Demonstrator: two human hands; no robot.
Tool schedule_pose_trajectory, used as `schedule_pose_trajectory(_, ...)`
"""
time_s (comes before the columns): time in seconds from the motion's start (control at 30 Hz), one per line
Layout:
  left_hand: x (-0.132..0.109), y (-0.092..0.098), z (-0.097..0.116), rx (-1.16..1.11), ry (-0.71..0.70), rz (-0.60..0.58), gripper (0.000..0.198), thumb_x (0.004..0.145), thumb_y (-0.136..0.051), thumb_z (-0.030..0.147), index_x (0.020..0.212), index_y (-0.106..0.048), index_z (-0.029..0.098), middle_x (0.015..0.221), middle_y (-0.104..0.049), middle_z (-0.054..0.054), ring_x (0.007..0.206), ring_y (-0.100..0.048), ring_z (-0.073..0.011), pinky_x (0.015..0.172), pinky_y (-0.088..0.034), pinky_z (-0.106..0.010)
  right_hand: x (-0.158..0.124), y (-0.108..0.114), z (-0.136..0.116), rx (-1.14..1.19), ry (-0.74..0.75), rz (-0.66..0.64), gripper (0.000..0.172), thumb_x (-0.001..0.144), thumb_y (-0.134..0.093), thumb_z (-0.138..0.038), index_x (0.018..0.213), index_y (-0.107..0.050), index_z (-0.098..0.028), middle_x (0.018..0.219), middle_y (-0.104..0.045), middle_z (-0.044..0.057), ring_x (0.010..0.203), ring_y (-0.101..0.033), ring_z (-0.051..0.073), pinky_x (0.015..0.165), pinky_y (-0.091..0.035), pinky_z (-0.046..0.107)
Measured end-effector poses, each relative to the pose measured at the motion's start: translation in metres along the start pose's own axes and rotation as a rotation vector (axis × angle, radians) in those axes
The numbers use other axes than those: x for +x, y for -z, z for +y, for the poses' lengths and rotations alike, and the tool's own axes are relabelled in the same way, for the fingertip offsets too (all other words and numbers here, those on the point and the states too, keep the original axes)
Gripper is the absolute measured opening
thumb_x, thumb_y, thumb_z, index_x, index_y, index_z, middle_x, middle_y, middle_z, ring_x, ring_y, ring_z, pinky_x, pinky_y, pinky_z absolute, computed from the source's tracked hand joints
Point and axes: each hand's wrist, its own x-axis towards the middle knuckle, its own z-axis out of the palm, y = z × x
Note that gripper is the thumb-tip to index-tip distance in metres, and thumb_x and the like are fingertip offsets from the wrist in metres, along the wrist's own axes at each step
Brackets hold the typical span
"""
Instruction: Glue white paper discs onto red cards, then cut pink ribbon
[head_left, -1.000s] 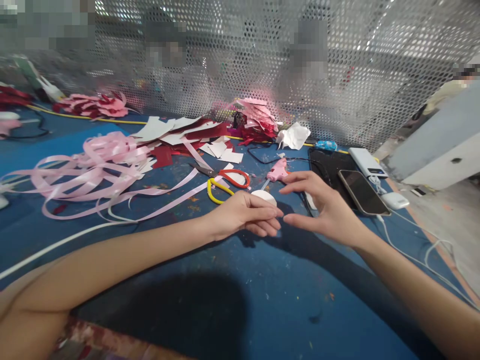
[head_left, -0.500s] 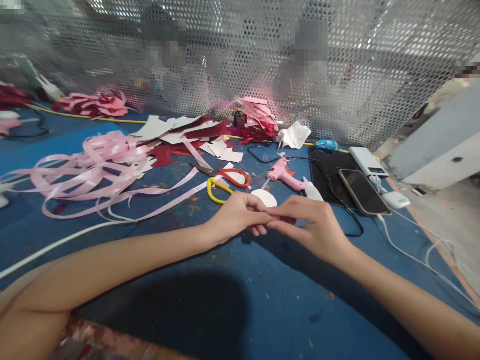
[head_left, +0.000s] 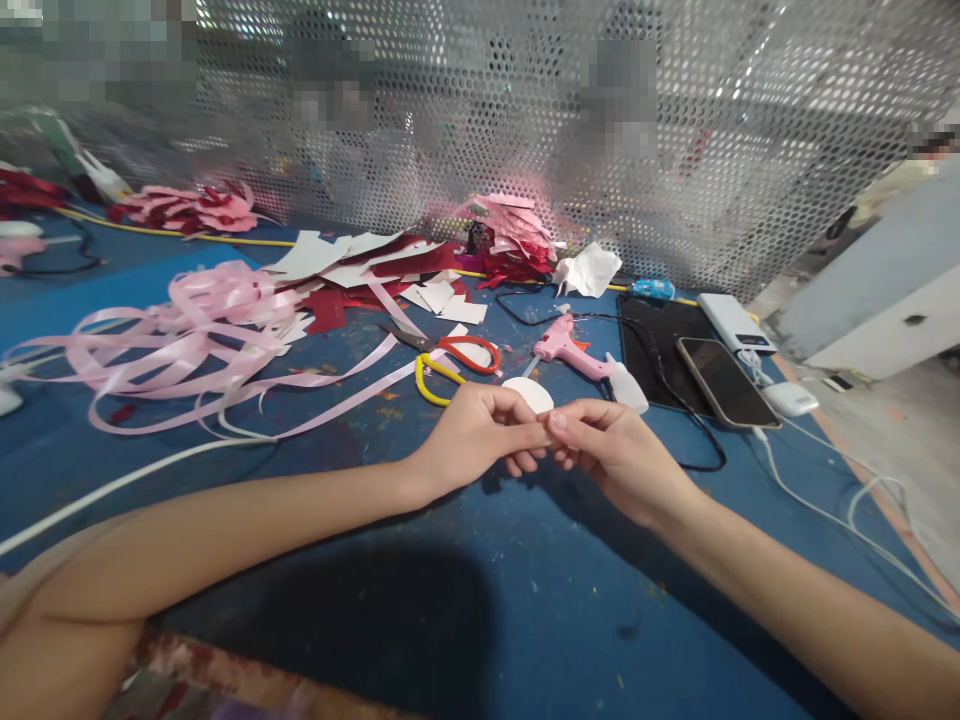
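My left hand (head_left: 484, 432) and my right hand (head_left: 611, 445) meet fingertip to fingertip above the blue table, both closed in a pinch. Whatever lies between the fingers is hidden or too small to name. Just beyond the fingertips is a white paper disc (head_left: 527, 392), its near edge covered by my hands. Scissors (head_left: 450, 352) with one orange and one yellow handle lie open-bladed past my left hand. A pink glue gun (head_left: 570, 350) rests behind the disc, its nozzle end toward a small white bottle (head_left: 627, 386) near my right hand.
Pink ribbon (head_left: 187, 350) sprawls in loops at left, beside white and dark red paper pieces (head_left: 337, 262). A phone (head_left: 727, 383), a power bank (head_left: 736, 322) and white cables lie at right. A perforated metal screen (head_left: 450, 120) borders the back.
My right hand has turned and its fingers have curled in, the thumb now pressing near my left fingertips. My left hand stays almost where it was.
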Motion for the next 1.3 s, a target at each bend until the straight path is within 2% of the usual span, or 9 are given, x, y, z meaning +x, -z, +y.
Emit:
schedule_pose_trajectory(0.17, 0.001, 0.003, 0.002, 0.024, -0.009, 0.022, 0.025, 0.063, -0.08, 0.028, 0.06, -0.061, 0.011, 0.054, -0.065, 0.001, 0.043, -0.059, -0.0071, 0.041, -0.047, -0.014, 0.001, 0.003, -0.001, -0.171, 0.094, -0.004, 0.022, 0.068, -0.074, -0.037, 0.078, -0.074, -0.017, 0.07, -0.069, 0.002, 0.059, -0.06, 0.009, 0.059, -0.054, 0.025)
schedule_pose_trajectory(0.4, 0.002, 0.007, 0.003, 0.104, -0.05, 0.045, 0.021, 0.065, -0.078, 0.026, 0.059, -0.063, 0.012, 0.051, -0.063, 0.001, 0.041, -0.057, -0.0066, 0.038, -0.045, -0.013, 0.003, 0.002, 0.001, -0.019, -0.009, -0.006, 0.021, 0.07, -0.073, -0.035, 0.077, -0.071, -0.015, 0.068, -0.069, 0.002, 0.061, -0.065, 0.009, 0.061, -0.056, 0.022)
schedule_pose_trajectory(0.57, 0.0, 0.006, 0.001, 0.157, -0.097, 0.017, 0.021, 0.07, -0.074, 0.032, 0.066, -0.067, 0.012, 0.057, -0.066, -0.001, 0.046, -0.059, -0.0077, 0.043, -0.047, -0.015, 0.003, 0.002, 0.002, 0.04, -0.063, 0.021, 0.025, 0.069, -0.074, -0.038, 0.07, -0.065, -0.014, 0.061, -0.066, -0.001, 0.051, -0.059, 0.006, 0.051, -0.051, 0.018)
schedule_pose_trajectory(0.67, -0.003, 0.007, 0.001, 0.325, -0.243, 0.021, 0.02, 0.076, -0.069, 0.035, 0.072, -0.07, 0.015, 0.062, -0.069, -0.002, 0.053, -0.062, -0.0101, 0.05, -0.049, -0.018, 0.002, 0.001, 0.002, 0.066, -0.077, 0.001, 0.028, 0.067, -0.075, -0.039, 0.066, -0.062, -0.014, 0.056, -0.062, -0.002, 0.045, -0.053, 0.004, 0.043, -0.044, 0.016)
schedule_pose_trajectory(0.77, -0.007, 0.008, 0.0, 0.564, -0.525, 0.072, 0.018, 0.08, -0.066, 0.036, 0.076, -0.072, 0.02, 0.071, -0.071, -0.003, 0.066, -0.064, -0.0128, 0.065, -0.051, -0.022, 0.0, 0.0, 0.003, 0.079, -0.09, 0.008, 0.031, 0.064, -0.077, -0.04, 0.062, -0.06, -0.014, 0.051, -0.059, -0.004, 0.04, -0.047, 0.003, 0.039, -0.038, 0.015)
schedule_pose_trajectory(0.83, -0.008, 0.009, 0.0, 0.64, -0.655, 0.086, 0.019, 0.079, -0.067, 0.036, 0.088, -0.072, 0.02, 0.082, -0.071, -0.004, 0.071, -0.064, -0.0133, 0.071, -0.051, -0.023, -0.001, 0.0, 0.004, 0.07, -0.085, 0.026, 0.032, 0.062, -0.078, -0.04, 0.06, -0.058, -0.015, 0.049, -0.057, -0.005, 0.038, -0.045, 0.002, 0.037, -0.034, 0.014)
schedule_pose_trajectory(0.97, -0.008, 0.008, -0.002, 0.646, -0.723, -0.005, 0.035, 0.075, -0.07, 0.037, 0.106, -0.068, 0.021, 0.092, -0.066, -0.006, 0.078, -0.062, -0.0135, 0.073, -0.051, -0.023, -0.003, 0.0, 0.008, -0.017, -0.058, -0.037, 0.032, 0.062, -0.078, -0.039, 0.059, -0.057, -0.015, 0.046, -0.054, -0.005, 0.037, -0.042, 0.002, 0.036, -0.029, 0.015)
schedule_pose_trajectory(1.13, -0.01, 0.006, -0.006, 0.62, -0.763, -0.166, 0.024, 0.076, -0.07, 0.035, 0.097, -0.073, 0.023, 0.088, -0.067, -0.006, 0.077, -0.063, -0.0137, 0.073, -0.051, -0.022, -0.01, -0.004, 0.009, -0.12, -0.047, -0.14, 0.043, 0.056, -0.081, -0.037, 0.048, -0.043, -0.017, 0.041, -0.05, -0.005, 0.036, -0.037, 0.003, 0.036, -0.024, 0.017)
schedule_pose_trajectory(1.3, -0.011, 0.01, -0.005, 0.651, -0.723, -0.278, 0.019, 0.083, -0.063, 0.03, 0.098, -0.074, 0.025, 0.092, -0.072, -0.008, 0.078, -0.068, -0.0139, 0.072, -0.051, -0.019, -0.014, -0.007, 0.008, -0.237, 0.079, -0.167, 0.048, 0.059, -0.079, -0.039, 0.046, -0.038, -0.018, 0.044, -0.051, -0.004, 0.042, -0.037, 0.004, 0.041, -0.026, 0.019)
